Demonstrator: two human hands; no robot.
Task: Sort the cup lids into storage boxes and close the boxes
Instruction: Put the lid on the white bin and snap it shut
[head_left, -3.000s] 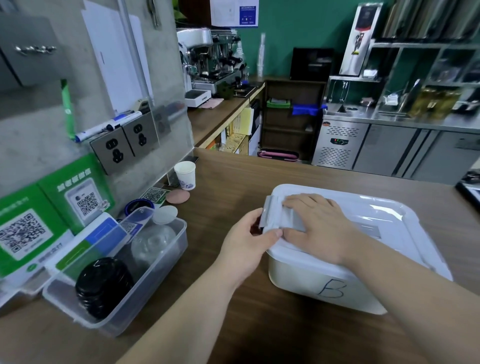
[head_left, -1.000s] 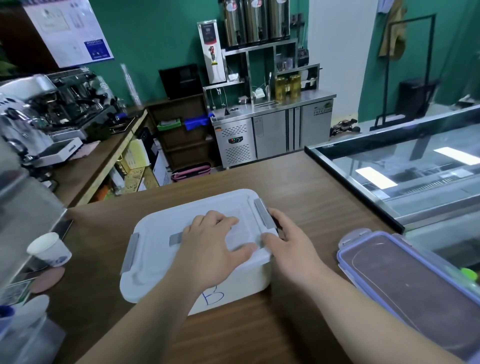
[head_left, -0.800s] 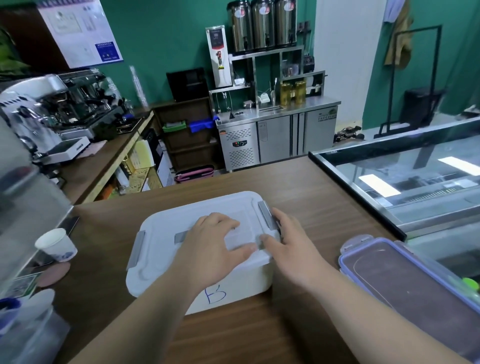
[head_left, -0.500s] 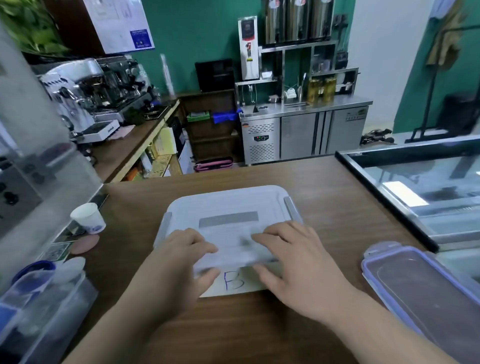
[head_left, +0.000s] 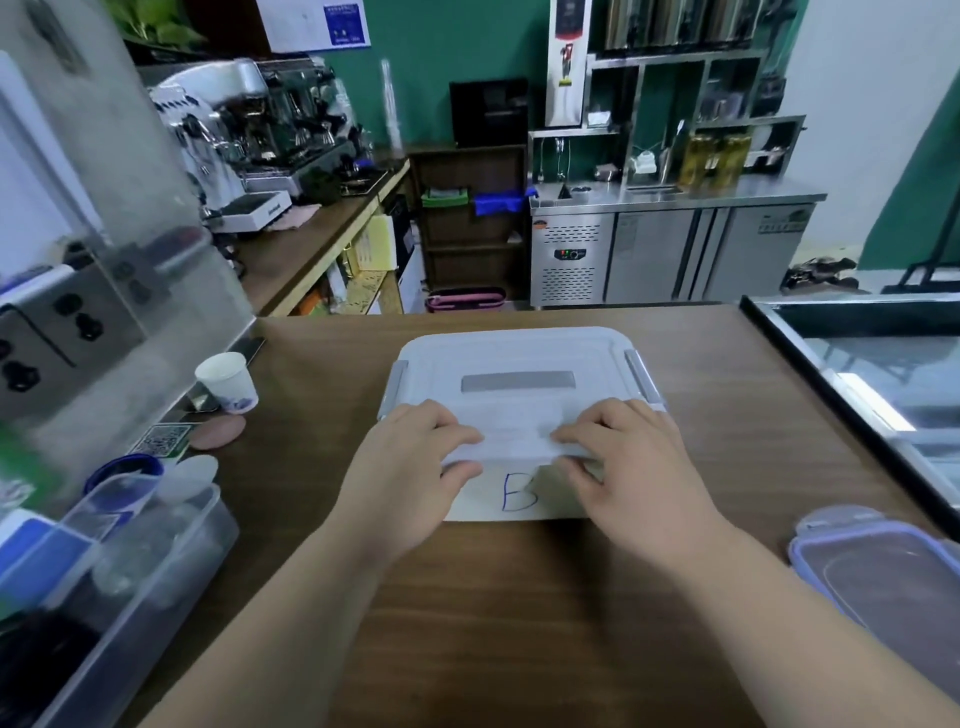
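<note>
Where the wooden counter (head_left: 519, 623) meets the wall on your far left, a clear open tub (head_left: 171, 571) sits with cup lids inside. There is a dark stack (head_left: 41, 670) at the near end and clear ones (head_left: 150, 525) further back, both too blurred to count. Just beyond the tub's far end lie a blue ring (head_left: 122, 466), a QR sticker (head_left: 158, 439) and a pinkish disc (head_left: 218, 432). A white paper cup (head_left: 228, 382) stands upright behind them.

Your left hand (head_left: 410, 478) is at the near left corner of the white lid (head_left: 519, 353). Its fingers are bent over the top of the front edge and the thumb is tucked under the rim, so it pinches that edge. The lid covers the white box (head_left: 519, 506), which has a blue B on its front wall and stands mid-counter, straight ahead of you. Grey latches (head_left: 393, 384) sit at the lid's left and right sides. Your right hand (head_left: 634, 467) mirrors the left at the near right corner, with fingers curled on top and thumb below the rim, gripping the same edge.

Well apart to the right, a purple-rimmed lid (head_left: 883, 577) lies flat on the counter, near the glass display case (head_left: 883, 374).
</note>
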